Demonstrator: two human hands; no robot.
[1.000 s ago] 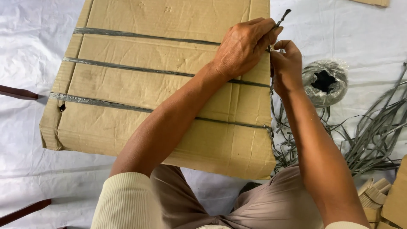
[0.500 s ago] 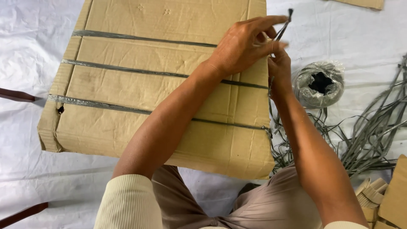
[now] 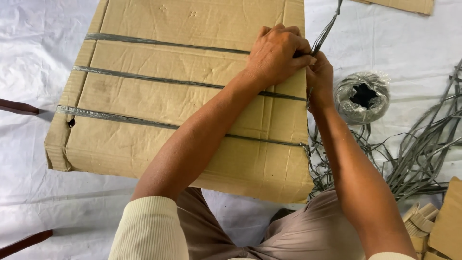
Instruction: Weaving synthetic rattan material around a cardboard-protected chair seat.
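A large flat cardboard bundle (image 3: pixel 159 110) lies on a white sheet, bound across by three grey plastic straps. My left hand (image 3: pixel 276 53) rests on the bundle's right edge with its fingers closed on a grey strap (image 3: pixel 326 30) that rises toward the top of the view. My right hand (image 3: pixel 320 77) sits just beside and below it at the box edge, gripping the same strap where it comes off the side.
A grey spool of strapping (image 3: pixel 362 96) stands on the sheet right of the bundle. Loose grey strap lengths (image 3: pixel 423 149) sprawl at the right. Cardboard scraps (image 3: pixel 445 221) lie at the bottom right, another piece (image 3: pixel 404 5) at the top. Dark red bars (image 3: pixel 19 107) show at left.
Both hands stay at the bundle's right edge. The left hand's fingers, spread half a second ago, have closed down onto the strap, and the strap end stands higher than a second ago.
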